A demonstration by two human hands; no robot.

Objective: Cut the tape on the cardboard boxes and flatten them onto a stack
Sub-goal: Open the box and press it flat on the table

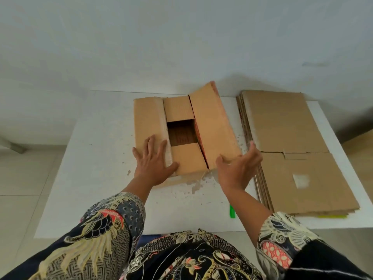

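A brown cardboard box (181,130) stands on the white table (96,178) in the middle, its top flaps parted so a dark opening shows. My left hand (153,158) lies flat with spread fingers on the left top flap. My right hand (238,166) holds the near end of the raised right flap (214,128), thumb on the flap's upper face and fingers under its outer edge. To the right lies a stack of flattened boxes (292,154), several sheets thick. A green cutter (232,212) lies on the table near the front edge, partly behind my right forearm.
The table's top is chipped and spotted around the box. A white wall stands behind the table. Tiled floor shows on the left, and a brown cardboard corner (361,156) shows on the far right beyond the table.
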